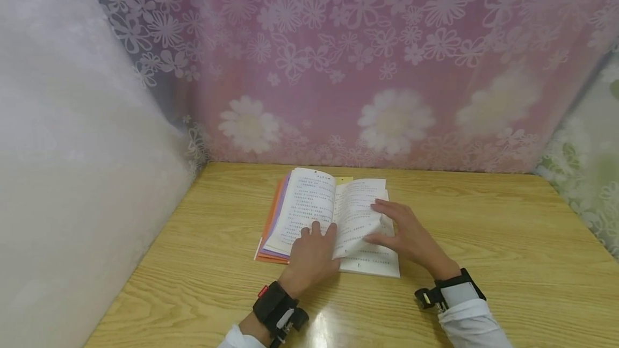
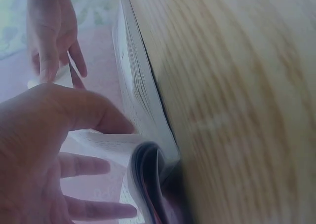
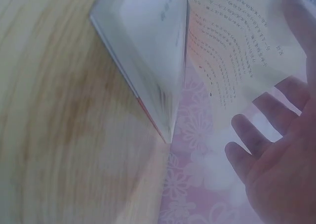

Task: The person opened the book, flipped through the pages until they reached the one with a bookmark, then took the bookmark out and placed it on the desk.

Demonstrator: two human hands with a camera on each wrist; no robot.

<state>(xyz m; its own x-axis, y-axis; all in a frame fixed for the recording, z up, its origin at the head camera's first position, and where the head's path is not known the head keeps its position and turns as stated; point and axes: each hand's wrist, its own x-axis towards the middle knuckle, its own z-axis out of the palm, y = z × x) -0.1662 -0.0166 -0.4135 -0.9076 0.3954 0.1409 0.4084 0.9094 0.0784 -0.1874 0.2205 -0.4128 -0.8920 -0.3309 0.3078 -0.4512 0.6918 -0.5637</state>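
Observation:
An open book (image 1: 311, 197) with printed white pages lies on the table, its left half arching up a little. My left hand (image 1: 313, 254) rests across the lower left page and the middle fold, fingers spread and fairly straight. In the left wrist view the thumb (image 2: 98, 110) of that hand touches the pages near the fold. On the other side, my right hand (image 1: 411, 235) pinches a lifted page (image 1: 355, 230) by its outer edge, between thumb and fingers. The right wrist view shows this page (image 3: 232, 46) bending up beside the fingers (image 3: 252, 135).
Orange and purple covers (image 1: 271, 230) stick out beneath the book's left side. The wood-grain table (image 1: 184, 262) meets a pink flowered curtain (image 1: 314, 69) at the back and a white wall (image 1: 72, 149) on the left. Each wrist wears a black strap (image 1: 276, 305) with a small camera.

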